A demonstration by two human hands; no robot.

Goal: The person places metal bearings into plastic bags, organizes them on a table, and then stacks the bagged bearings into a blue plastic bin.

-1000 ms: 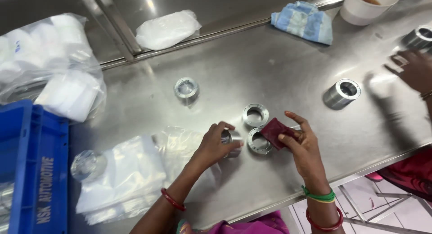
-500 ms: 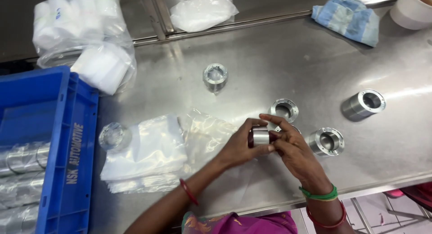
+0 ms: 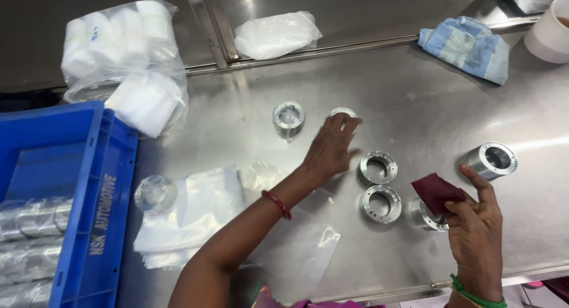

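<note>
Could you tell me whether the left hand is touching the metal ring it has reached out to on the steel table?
Touching. The head view shows the left hand with its fingertips lying over the metal ring, covering its near edge with no gap.

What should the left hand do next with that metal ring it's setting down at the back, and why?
Probably let go of the metal ring and draw back toward the loose rings. The left hand has its fingertips on that ring, which already sits on the steel table beside another ring, while the right hand holds a maroon cloth against the next part.
</note>
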